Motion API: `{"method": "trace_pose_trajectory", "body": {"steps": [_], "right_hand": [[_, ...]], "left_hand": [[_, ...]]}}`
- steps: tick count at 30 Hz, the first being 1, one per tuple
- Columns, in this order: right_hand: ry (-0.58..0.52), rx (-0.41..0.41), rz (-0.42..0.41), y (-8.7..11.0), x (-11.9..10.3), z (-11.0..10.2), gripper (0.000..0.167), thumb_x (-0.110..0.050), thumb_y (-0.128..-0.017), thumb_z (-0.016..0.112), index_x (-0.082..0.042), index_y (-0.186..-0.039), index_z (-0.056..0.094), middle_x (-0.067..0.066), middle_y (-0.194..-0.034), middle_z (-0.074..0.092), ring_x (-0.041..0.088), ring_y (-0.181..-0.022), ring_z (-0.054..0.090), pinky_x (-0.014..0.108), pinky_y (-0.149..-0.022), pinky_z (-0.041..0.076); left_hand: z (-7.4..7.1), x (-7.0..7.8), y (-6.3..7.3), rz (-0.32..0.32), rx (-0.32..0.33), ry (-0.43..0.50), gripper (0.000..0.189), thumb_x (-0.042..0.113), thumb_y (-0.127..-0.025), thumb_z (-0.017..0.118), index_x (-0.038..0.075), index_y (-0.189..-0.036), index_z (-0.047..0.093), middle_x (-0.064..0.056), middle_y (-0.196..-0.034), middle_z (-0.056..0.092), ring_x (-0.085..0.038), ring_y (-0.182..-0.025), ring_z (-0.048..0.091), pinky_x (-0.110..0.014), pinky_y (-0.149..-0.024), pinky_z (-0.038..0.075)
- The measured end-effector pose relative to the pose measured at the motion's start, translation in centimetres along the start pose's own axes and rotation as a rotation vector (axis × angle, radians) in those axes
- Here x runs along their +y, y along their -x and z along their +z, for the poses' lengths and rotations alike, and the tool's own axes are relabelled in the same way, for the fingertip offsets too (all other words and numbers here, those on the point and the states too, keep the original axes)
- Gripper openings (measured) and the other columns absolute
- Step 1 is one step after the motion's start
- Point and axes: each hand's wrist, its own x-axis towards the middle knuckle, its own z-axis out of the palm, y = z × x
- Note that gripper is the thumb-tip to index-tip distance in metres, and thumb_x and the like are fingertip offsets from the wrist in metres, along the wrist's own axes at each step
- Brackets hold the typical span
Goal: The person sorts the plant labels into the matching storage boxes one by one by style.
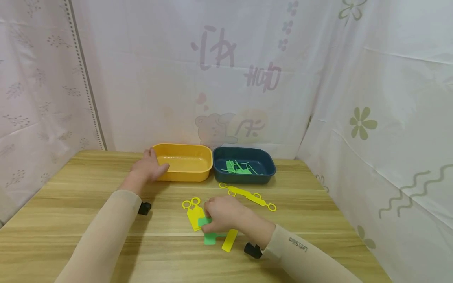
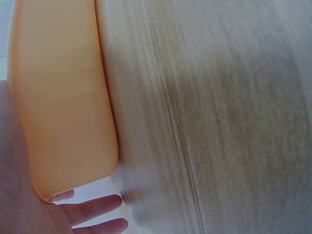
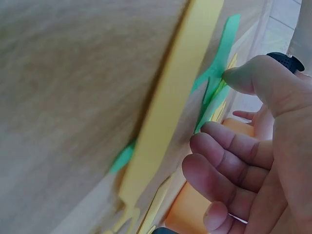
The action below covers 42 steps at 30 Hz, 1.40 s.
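My left hand [image 1: 146, 167] rests at the left end of a yellow plastic bin [image 1: 182, 176], fingers straight along its outside and thumb toward the front. In the left wrist view, the straight fingers [image 2: 95, 208] reach past the bin's end wall. My right hand [image 1: 224, 214] is low over the table, pinching a green plastic tag [image 3: 214, 92] between thumb and fingertips. Another green tag [image 1: 210, 239] lies below that hand, beside a yellow tag [image 1: 230, 240] partly hidden by it. Two yellow tags with ring ends [image 1: 194, 215] overlap just left of the hand.
A dark blue bin [image 1: 244, 179] with several green tags [image 1: 238, 168] inside stands right beside the yellow bin. More yellow ring-ended tags [image 1: 247, 194] lie in front of it. Patterned white curtains [image 1: 159, 78] hang behind and beside the wooden table [image 1: 170, 259].
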Motion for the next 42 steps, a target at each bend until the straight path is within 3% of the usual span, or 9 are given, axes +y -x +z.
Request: {"method": "trace_pose_trajectory", "body": {"steps": [5, 11, 15, 19, 22, 25, 31, 35, 42], "right_hand": [[0.009, 0.013, -0.038, 0.2, 0.2, -0.1, 0.034, -0.054, -0.091, 0.079, -0.026, -0.081, 0.063, -0.012, -0.076, 0.056, 0.008, -0.07, 0.05, 0.025, -0.062, 0.038], [-0.014, 0.029, -0.057, 0.8, 0.5, -0.1, 0.023, -0.043, -0.093, 0.079, -0.023, -0.093, 0.069, -0.013, -0.076, 0.056, 0.008, -0.069, 0.05, 0.024, -0.062, 0.04], [-0.004, 0.052, -0.05, 1.3, 0.6, 0.1, 0.016, -0.033, -0.092, 0.078, -0.023, -0.09, 0.065, -0.012, -0.073, 0.054, 0.008, -0.066, 0.049, 0.024, -0.06, 0.04], [0.031, 0.104, -0.021, 1.7, 0.5, 0.3, 0.017, -0.027, -0.093, 0.074, -0.023, -0.085, 0.06, -0.01, -0.069, 0.051, 0.01, -0.062, 0.046, 0.025, -0.057, 0.036], [0.078, 0.163, 0.027, 2.0, 0.5, 0.5, 0.01, -0.025, -0.093, 0.071, -0.021, -0.088, 0.064, -0.008, -0.067, 0.05, 0.011, -0.059, 0.045, 0.026, -0.052, 0.035], [0.113, 0.227, 0.076, 2.2, 0.8, 0.4, 0.008, -0.026, -0.094, 0.071, -0.019, -0.092, 0.067, -0.007, -0.067, 0.051, 0.012, -0.057, 0.046, 0.027, -0.049, 0.035], [0.073, 0.323, 0.116, 2.1, 2.4, -0.1, 0.017, -0.027, -0.094, 0.073, -0.021, -0.084, 0.061, -0.008, -0.065, 0.048, 0.012, -0.053, 0.043, 0.027, -0.048, 0.032], [0.038, 0.395, 0.134, 2.0, 4.0, -0.7, 0.016, -0.025, -0.093, 0.073, -0.021, -0.084, 0.061, -0.009, -0.063, 0.051, 0.011, -0.053, 0.044, 0.027, -0.048, 0.033], [-0.057, 0.462, 0.245, 1.9, 7.7, -2.7, 0.009, -0.025, -0.095, 0.069, -0.018, -0.092, 0.065, -0.008, -0.069, 0.059, 0.012, -0.057, 0.05, 0.027, -0.05, 0.037]], "left_hand": [[0.0, 0.0, -0.1, -0.003, -0.007, -0.008, 0.105, 0.059, -0.108, 0.034, -0.015, -0.168, -0.012, -0.041, -0.177, -0.002, -0.066, -0.126, 0.061, -0.078, -0.109, 0.046], [-0.2, 0.1, 0.0, 0.007, -0.018, -0.02, 0.106, 0.06, -0.108, 0.033, -0.016, -0.167, -0.012, -0.042, -0.177, -0.003, -0.065, -0.124, 0.063, -0.076, -0.106, 0.049], [-0.2, 0.0, -0.1, 0.006, -0.016, -0.025, 0.106, 0.059, -0.107, 0.033, -0.016, -0.167, -0.011, -0.042, -0.177, -0.003, -0.065, -0.123, 0.064, -0.077, -0.106, 0.048], [-0.1, 0.0, -0.2, 0.009, -0.017, -0.023, 0.105, 0.058, -0.108, 0.034, -0.016, -0.167, -0.011, -0.042, -0.177, -0.002, -0.061, -0.113, 0.069, -0.074, -0.104, 0.051], [-0.1, -0.2, -0.4, 0.01, -0.02, -0.026, 0.106, 0.058, -0.108, 0.034, -0.017, -0.167, -0.011, -0.042, -0.177, -0.002, -0.056, -0.105, 0.072, -0.071, -0.101, 0.054], [0.0, -0.2, -0.5, 0.007, -0.016, -0.028, 0.105, 0.058, -0.108, 0.034, -0.017, -0.167, -0.011, -0.042, -0.177, -0.001, -0.059, -0.111, 0.07, -0.072, -0.102, 0.053], [0.0, 0.0, -0.4, 0.009, -0.009, -0.03, 0.105, 0.058, -0.108, 0.034, -0.017, -0.167, -0.011, -0.043, -0.176, -0.001, -0.065, -0.128, 0.062, -0.074, -0.104, 0.051], [0.0, 0.0, -0.3, 0.009, -0.008, -0.031, 0.106, 0.059, -0.108, 0.034, -0.017, -0.167, -0.01, -0.043, -0.176, -0.001, -0.065, -0.13, 0.061, -0.075, -0.104, 0.051], [0.1, 0.1, -0.2, 0.006, -0.003, -0.027, 0.106, 0.059, -0.107, 0.034, -0.017, -0.167, -0.01, -0.043, -0.176, 0.001, -0.065, -0.13, 0.06, -0.073, -0.104, 0.052]]}}
